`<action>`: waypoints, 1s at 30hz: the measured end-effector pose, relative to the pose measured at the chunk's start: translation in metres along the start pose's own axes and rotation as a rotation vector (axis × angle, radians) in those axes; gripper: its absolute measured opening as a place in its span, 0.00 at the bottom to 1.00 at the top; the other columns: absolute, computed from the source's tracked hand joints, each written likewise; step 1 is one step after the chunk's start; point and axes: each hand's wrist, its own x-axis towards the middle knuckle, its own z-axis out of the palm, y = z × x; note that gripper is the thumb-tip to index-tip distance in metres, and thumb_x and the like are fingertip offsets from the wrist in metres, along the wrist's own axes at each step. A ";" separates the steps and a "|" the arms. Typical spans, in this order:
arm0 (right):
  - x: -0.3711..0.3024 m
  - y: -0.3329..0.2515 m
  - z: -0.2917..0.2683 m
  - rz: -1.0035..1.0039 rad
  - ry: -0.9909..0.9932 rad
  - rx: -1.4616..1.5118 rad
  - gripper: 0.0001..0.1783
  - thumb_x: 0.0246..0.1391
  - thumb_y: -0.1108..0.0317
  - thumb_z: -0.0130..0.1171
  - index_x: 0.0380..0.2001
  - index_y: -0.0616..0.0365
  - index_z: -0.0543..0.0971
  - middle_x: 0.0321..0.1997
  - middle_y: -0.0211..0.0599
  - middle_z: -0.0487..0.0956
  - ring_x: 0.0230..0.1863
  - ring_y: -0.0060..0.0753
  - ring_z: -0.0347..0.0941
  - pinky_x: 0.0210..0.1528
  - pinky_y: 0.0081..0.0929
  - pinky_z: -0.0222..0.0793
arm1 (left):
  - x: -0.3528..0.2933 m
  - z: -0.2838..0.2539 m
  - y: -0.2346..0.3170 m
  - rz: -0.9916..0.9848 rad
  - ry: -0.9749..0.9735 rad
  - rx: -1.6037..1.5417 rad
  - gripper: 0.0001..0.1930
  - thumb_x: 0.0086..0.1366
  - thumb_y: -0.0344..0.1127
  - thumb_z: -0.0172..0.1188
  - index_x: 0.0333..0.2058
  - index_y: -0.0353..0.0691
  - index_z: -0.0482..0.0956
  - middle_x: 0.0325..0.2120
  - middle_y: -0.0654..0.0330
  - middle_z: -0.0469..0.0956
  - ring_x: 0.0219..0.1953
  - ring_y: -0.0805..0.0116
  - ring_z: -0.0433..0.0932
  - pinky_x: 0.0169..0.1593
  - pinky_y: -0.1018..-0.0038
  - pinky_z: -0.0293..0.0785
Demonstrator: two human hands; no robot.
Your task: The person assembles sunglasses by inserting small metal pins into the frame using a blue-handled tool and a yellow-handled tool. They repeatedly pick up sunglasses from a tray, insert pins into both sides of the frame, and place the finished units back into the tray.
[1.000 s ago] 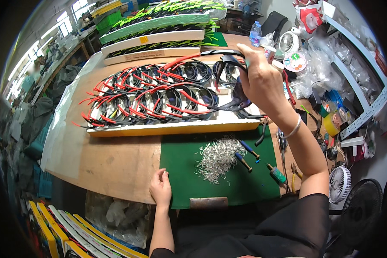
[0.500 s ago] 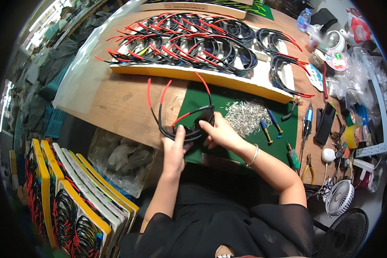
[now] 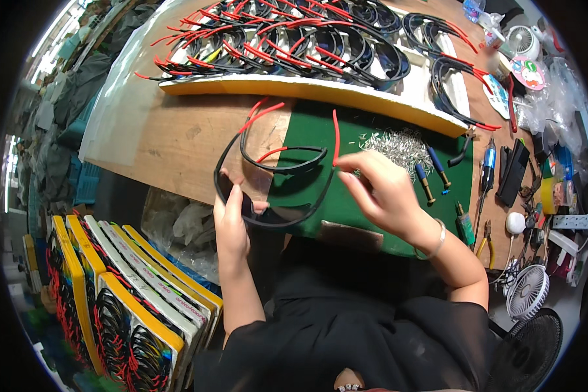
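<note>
Sunglasses (image 3: 287,216) with a black frame and red temple tips are hanging just left of the frame's centre, lens side down. The left hand (image 3: 232,222) is gripping their left side, thumb in front and fingers reaching behind. The right hand (image 3: 389,196) is pinching the other temple where its red tip (image 3: 336,134) begins, thumb and forefinger pressing together. A second pair (image 3: 287,171) is showing just above; whether it is resting or being held, I cannot tell. Below the top edge, a yellow-edged tray (image 3: 307,95) is carrying more pairs. Right of centre, small silvery pieces (image 3: 398,145) are lying piled on a green mat (image 3: 307,134), covering part of the tabletop (image 3: 170,140).
</note>
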 end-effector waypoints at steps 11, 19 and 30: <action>-0.095 0.017 -0.023 0.476 -0.144 0.393 0.09 0.51 0.72 0.53 0.35 0.64 0.73 0.26 0.36 0.71 0.26 0.26 0.68 0.29 0.21 0.64 | -0.042 0.074 -0.026 -0.030 -0.413 0.068 0.26 0.64 0.30 0.42 0.59 0.34 0.47 0.49 0.50 0.65 0.31 0.72 0.74 0.38 0.77 0.71; -0.125 0.004 -0.072 0.166 -0.286 0.750 0.08 0.40 0.79 0.59 0.29 0.63 0.77 0.30 0.39 0.76 0.34 0.35 0.73 0.38 0.27 0.68 | -0.052 0.086 -0.039 -0.417 -0.590 -0.182 0.29 0.61 0.36 0.45 0.60 0.40 0.48 0.47 0.45 0.67 0.26 0.66 0.77 0.28 0.80 0.71; -0.112 0.010 -0.054 0.024 0.057 0.018 0.11 0.42 0.76 0.59 0.33 0.60 0.74 0.29 0.38 0.73 0.27 0.38 0.72 0.27 0.26 0.70 | -0.091 0.108 -0.074 -0.949 -0.811 -0.394 0.24 0.66 0.45 0.41 0.56 0.39 0.54 0.42 0.49 0.71 0.22 0.69 0.77 0.25 0.82 0.72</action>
